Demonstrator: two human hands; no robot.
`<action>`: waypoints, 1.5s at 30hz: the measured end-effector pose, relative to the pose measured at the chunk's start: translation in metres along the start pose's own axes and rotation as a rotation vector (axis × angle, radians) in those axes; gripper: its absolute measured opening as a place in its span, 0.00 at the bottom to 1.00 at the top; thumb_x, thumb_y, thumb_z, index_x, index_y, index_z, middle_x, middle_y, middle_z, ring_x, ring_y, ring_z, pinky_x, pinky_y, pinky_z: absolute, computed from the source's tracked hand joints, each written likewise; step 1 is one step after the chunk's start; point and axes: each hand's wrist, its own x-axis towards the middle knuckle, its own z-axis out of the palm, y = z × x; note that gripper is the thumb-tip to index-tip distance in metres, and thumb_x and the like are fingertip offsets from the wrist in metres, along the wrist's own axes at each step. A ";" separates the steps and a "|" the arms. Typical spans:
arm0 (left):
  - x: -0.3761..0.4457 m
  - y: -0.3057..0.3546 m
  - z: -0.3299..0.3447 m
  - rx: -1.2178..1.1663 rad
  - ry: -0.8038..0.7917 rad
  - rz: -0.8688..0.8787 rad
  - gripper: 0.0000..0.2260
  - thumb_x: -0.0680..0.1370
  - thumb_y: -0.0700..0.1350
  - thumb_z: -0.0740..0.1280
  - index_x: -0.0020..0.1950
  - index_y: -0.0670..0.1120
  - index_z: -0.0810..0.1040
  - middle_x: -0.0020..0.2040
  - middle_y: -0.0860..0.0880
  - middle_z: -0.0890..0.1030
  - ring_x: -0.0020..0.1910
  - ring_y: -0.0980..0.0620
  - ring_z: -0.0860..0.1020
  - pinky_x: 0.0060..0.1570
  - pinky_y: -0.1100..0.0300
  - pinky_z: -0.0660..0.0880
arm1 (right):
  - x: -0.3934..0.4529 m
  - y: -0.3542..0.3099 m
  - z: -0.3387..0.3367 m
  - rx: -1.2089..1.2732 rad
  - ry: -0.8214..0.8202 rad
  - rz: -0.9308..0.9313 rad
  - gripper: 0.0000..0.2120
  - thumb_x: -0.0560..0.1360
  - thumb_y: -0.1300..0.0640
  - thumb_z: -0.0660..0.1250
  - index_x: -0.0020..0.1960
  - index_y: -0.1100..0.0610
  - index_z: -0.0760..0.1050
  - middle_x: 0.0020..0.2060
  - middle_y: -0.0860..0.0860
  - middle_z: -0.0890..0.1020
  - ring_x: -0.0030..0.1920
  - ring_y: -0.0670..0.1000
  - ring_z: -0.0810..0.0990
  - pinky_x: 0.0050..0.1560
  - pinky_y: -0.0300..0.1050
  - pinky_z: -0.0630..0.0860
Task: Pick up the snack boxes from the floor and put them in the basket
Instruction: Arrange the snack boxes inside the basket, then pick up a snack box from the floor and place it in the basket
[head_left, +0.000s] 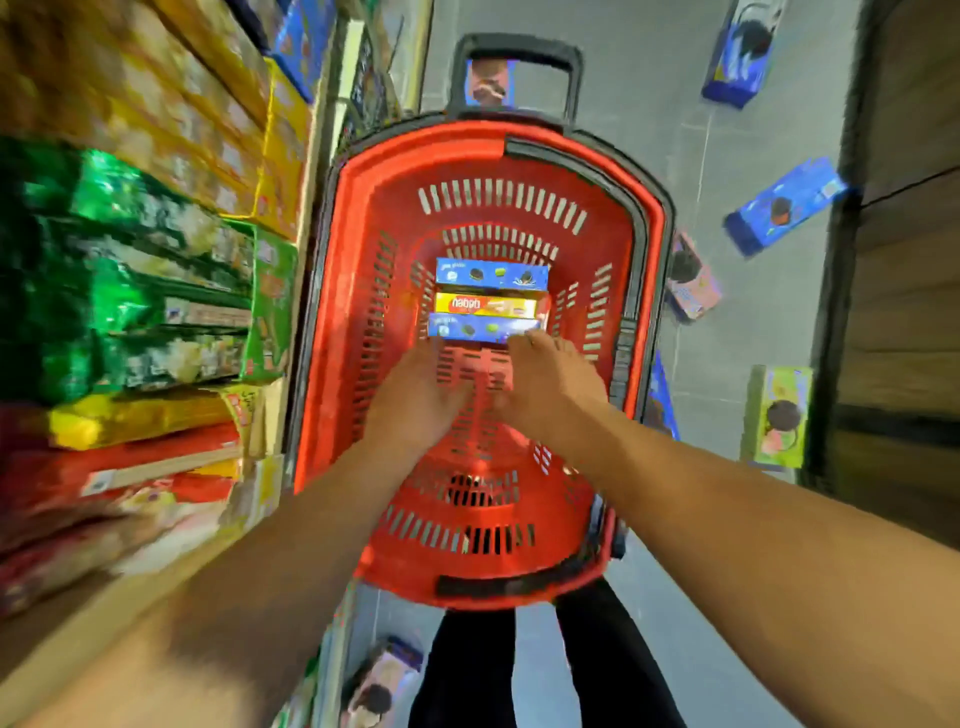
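Reaching down into the red basket (644, 218), both hands sit low over its slotted floor. The left hand (415, 400) is blurred, palm turned inward, fingers loose and holding nothing. The right hand (550, 379) stretches forward with straight fingers, its fingertips (522, 340) touching the near edge of the nearest blue snack box (480, 329); whether it presses or merely brushes the box I cannot tell, as that spot is smeared.

Three boxes lie side by side at the middle of the basket bottom: the near blue one, a yellow snack box (488, 305) touching it, and a far blue snack box (491, 275) beyond that. The basket's black pull handle (514, 49) stands at the far end.

More boxes lie scattered on the grey floor (649, 104). One shows through the handle loop (488, 83). Two blue boxes (740, 57) (784, 205) lie to the right, well apart from the basket. A pink box (693, 283) sits just beside the right rim, a green box (779, 415) lies further right, and another blue box (660, 400) is partly hidden behind the rim. A pale box (379, 680) lies near the person's dark trouser legs (467, 670).

Store shelves (156, 260) packed with green, yellow and red packets run along the left.
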 end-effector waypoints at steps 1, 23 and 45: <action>-0.023 0.017 -0.014 0.005 -0.025 0.011 0.23 0.73 0.53 0.67 0.65 0.45 0.73 0.58 0.42 0.79 0.57 0.42 0.77 0.53 0.52 0.73 | -0.022 -0.002 -0.017 0.033 -0.004 0.011 0.24 0.70 0.47 0.67 0.63 0.54 0.71 0.60 0.54 0.75 0.62 0.60 0.73 0.57 0.52 0.73; -0.176 0.259 0.035 -0.006 -0.149 0.165 0.28 0.76 0.48 0.69 0.73 0.43 0.66 0.70 0.43 0.72 0.69 0.46 0.69 0.65 0.61 0.61 | -0.273 0.210 -0.058 0.244 0.046 0.361 0.34 0.73 0.45 0.69 0.74 0.58 0.63 0.70 0.57 0.68 0.67 0.61 0.69 0.65 0.54 0.71; -0.068 0.286 0.255 -0.102 -0.166 -0.230 0.24 0.76 0.49 0.68 0.72 0.50 0.69 0.67 0.47 0.74 0.65 0.48 0.73 0.59 0.61 0.67 | -0.147 0.397 0.032 0.316 -0.121 0.264 0.33 0.75 0.46 0.68 0.76 0.53 0.60 0.72 0.52 0.65 0.70 0.56 0.65 0.66 0.51 0.68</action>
